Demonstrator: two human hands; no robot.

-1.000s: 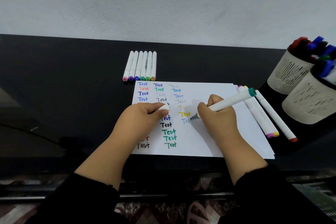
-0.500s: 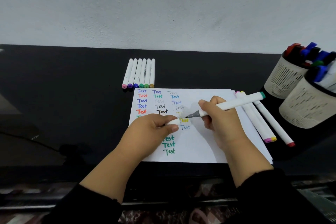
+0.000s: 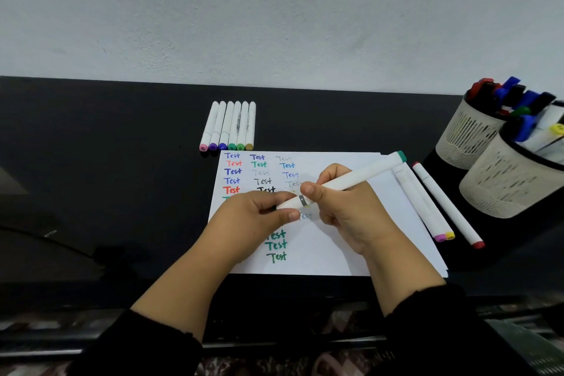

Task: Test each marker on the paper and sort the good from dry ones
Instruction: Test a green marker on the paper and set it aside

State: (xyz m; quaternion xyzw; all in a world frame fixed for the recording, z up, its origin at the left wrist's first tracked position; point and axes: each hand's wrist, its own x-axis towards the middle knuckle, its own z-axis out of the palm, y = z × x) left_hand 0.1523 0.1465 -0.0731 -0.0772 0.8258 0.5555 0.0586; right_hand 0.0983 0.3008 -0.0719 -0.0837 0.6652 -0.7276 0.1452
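Both hands meet over the paper (image 3: 335, 253): the right hand (image 3: 351, 214) grips the teal-ended marker (image 3: 354, 180) by its barrel, while the left hand (image 3: 259, 217) pinches the cap (image 3: 288, 204) at its tip. Recapping seems underway; next, judging its faint mark, it needs laying with the matching group.

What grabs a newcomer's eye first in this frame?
Centre frame, both hands meet over the paper: the right hand grips a white marker with a teal end, and the left hand pinches its cap at the tip. The paper carries columns of coloured "Test" marks, some bold and some faint. Six markers lie in a neat row beyond it, and two cups of markers stand at the right.
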